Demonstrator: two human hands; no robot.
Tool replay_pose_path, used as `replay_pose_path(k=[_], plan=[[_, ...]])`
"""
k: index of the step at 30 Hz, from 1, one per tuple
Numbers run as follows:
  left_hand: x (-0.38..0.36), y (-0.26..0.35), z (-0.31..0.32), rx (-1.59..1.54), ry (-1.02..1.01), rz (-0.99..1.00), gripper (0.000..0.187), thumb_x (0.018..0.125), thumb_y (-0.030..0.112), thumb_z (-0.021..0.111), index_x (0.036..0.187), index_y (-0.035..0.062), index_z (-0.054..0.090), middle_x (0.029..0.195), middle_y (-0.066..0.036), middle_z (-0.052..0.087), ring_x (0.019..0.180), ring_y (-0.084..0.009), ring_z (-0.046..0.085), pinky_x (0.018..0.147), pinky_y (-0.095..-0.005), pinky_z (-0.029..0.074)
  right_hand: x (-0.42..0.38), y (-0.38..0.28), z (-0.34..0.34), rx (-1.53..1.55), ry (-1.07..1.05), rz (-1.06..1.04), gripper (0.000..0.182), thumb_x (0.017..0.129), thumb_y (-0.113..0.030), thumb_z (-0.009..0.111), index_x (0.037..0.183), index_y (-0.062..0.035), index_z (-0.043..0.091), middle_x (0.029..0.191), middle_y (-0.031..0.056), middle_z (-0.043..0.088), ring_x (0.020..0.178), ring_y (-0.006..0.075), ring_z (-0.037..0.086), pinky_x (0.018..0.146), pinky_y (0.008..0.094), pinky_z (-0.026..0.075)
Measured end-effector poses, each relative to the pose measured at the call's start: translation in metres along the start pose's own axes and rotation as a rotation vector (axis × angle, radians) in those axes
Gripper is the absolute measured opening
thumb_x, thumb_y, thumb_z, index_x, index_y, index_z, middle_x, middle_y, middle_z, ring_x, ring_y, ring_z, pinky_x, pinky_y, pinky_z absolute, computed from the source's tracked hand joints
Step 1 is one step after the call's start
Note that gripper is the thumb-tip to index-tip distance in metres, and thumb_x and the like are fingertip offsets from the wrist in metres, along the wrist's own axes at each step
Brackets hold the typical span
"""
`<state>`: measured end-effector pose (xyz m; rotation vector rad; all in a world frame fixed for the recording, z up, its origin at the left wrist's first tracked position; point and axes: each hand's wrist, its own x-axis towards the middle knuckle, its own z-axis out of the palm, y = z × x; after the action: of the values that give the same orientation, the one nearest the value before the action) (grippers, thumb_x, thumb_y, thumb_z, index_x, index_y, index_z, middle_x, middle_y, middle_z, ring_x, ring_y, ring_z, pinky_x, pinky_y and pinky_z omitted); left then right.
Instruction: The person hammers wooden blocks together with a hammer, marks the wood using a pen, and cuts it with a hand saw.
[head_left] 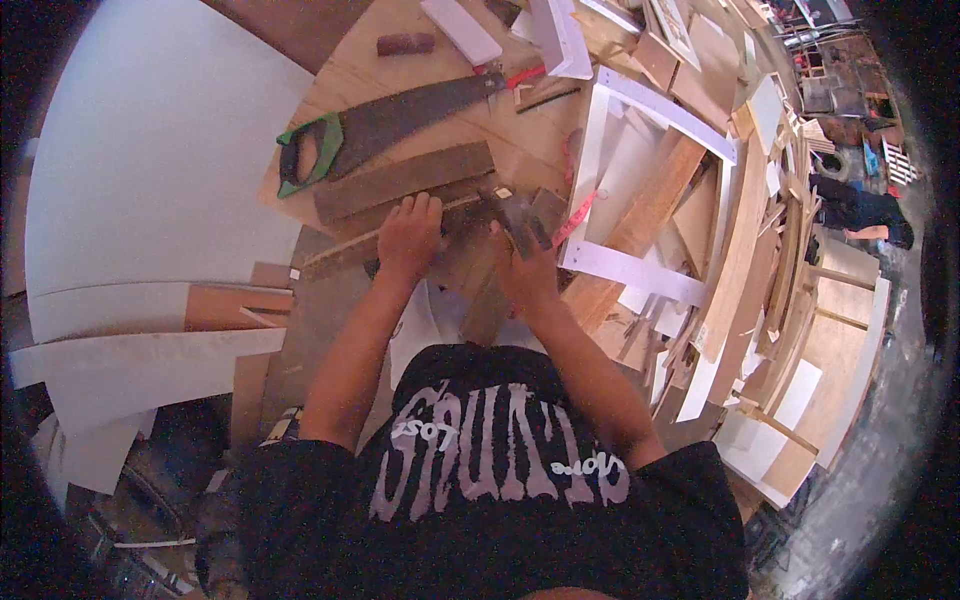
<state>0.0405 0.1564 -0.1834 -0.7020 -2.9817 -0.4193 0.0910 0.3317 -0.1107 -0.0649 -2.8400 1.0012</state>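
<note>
Landmark: green-handled handsaw (400,122), lying flat on the bench board (545,130).
Narrow wood strip (343,247): on the body side of the saw, beyond the brown plank (400,184) and lying roughly along it. Pale edge showing; far end runs in toward the dark piece.
Dark piece (522,224): body side of the saw's tip end, at the strip's end. Small bright patch by its top; tool or block, cannot tell.
Left hand (408,236): body side of the saw, on the strip. Fingers close together, bent over the wood, only slightly open. Thumb hidden; cannot tell whether it pinches or only presses.
Right hand (527,272): body side of the saw's tip, closed around the dark piece, forefinger reaching along its side. Thumb and underside unclear.
Strip, handling: judged light and stiff, dry rather than slippery, not fragile if supported; rough edges may splinter. Best hold likely flat fingers near mid-length, clear of the worked end.
Dark piece, handling: likely rigid and denser, perhaps smooth. Best taken around its near body, fingertips off the end meeting the strip.
Nearby: pink tape (577,218) past the saw's tip, body side, beside the white frame (640,272).
</note>
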Motion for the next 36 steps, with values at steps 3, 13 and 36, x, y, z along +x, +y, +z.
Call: replay_pose_path(k=[3,13,36], plan=[[0.001,0.002,-0.004,-0.003,0.026,0.01,0.036,0.069,0.026,0.079,0.093,0.0111,0.056,0.092,-0.006,0.058,0.093,-0.026,0.063,0.081,-0.0388,0.053,-0.004,0.011,0.002,-0.089,-0.129,0.114,0.034,0.101,-0.029,0.054,0.122,-0.0037,0.063,0.116,0.0253,0.065,0.104,0.0466,0.061,0.088,0.0526,0.049],[0.001,-0.002,0.012,0.06,0.032,0.019,0.035,0.069,0.022,0.077,0.096,0.0111,0.057,0.094,-0.007,0.059,0.095,-0.0259,0.063,0.082,-0.0383,0.054,-0.006,0.031,0.019,-0.276,-0.211,0.098,0.038,0.101,-0.035,0.056,0.109,-0.0008,0.07,0.111,0.0277,0.066,0.096,0.0437,0.065,0.083,0.0525,0.051],[0.003,0.001,-0.003,-0.008,-0.09,-0.037,0.04,0.072,0.027,0.077,0.104,0.0097,0.061,0.107,-0.009,0.062,0.104,-0.0277,0.063,0.086,-0.0403,0.053,-0.014,0.008,0.023,-0.189,-0.183,0.059,0.033,0.1,-0.026,0.055,0.125,-0.0062,0.062,0.112,0.0259,0.065,0.096,0.0455,0.064,0.081,0.0533,0.052]])
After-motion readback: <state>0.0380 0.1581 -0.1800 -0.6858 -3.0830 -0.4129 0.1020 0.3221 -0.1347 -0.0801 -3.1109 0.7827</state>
